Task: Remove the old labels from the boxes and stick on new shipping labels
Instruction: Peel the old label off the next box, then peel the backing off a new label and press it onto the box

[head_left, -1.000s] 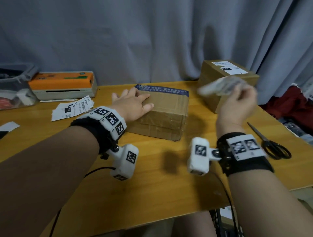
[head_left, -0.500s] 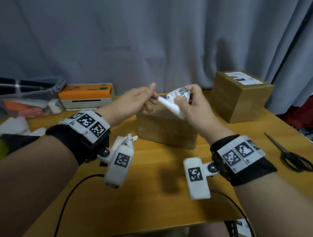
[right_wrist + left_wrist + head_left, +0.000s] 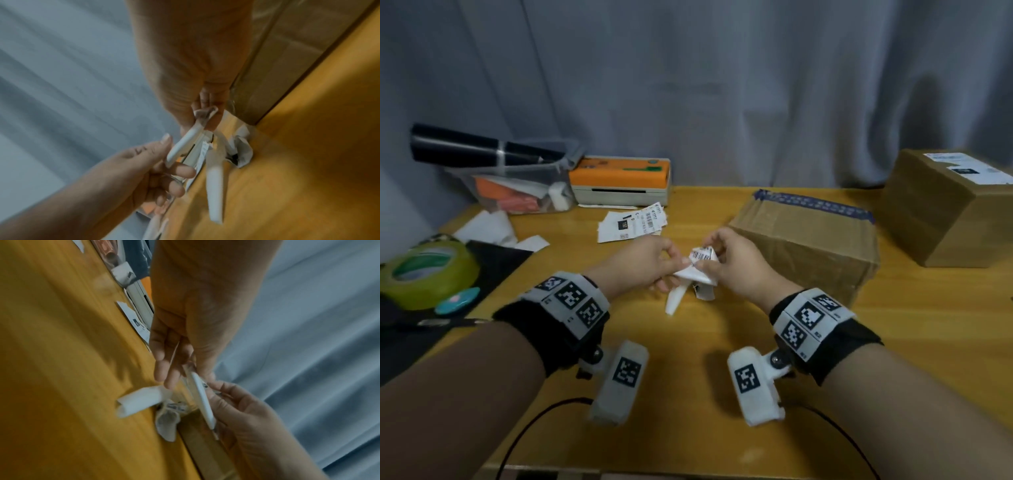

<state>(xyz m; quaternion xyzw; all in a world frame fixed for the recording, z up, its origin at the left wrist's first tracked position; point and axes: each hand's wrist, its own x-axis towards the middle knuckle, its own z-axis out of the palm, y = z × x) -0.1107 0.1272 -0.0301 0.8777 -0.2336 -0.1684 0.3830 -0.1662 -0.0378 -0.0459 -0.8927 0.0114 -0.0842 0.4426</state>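
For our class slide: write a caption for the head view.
Both hands, left hand and right hand, pinch a peeled label beside a cardboard box.

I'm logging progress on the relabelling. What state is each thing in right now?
Left hand: pinching the label.
Right hand: pinching the label.
Label: crumpled, held above the table.
Near box: taped shut, top bare.
Far box: label on top.
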